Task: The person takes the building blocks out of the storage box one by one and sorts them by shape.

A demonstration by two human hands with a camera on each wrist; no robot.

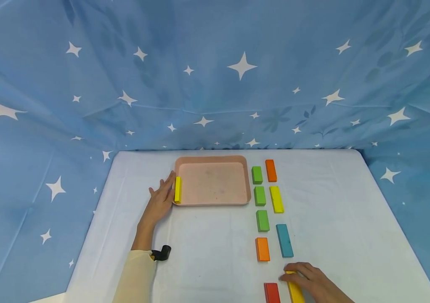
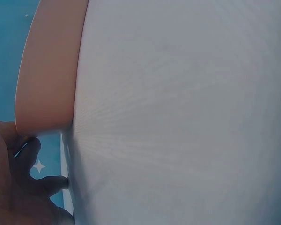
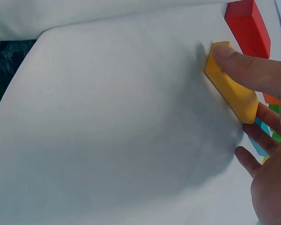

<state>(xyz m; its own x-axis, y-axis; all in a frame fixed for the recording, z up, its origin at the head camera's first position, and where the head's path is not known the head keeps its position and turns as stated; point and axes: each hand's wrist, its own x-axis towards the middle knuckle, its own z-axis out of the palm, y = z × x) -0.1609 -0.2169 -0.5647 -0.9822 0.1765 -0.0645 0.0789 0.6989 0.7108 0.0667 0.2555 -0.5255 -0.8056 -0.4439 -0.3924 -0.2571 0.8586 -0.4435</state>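
A pink tray lies on the white table, and its outer wall fills the upper left of the left wrist view. My left hand lies flat beside the tray's left rim. Its straight fingertips touch a yellow block that stands against that rim. That block is hidden in the left wrist view, where only the left hand shows. Near the front edge my right hand pinches another yellow block, thumb on one side and fingers on the other. A red block lies just beside it.
Right of the tray, two rows of blocks run toward me: green blocks, orange blocks, a yellow block, a blue block and the red block. Star-patterned blue cloth surrounds the table.
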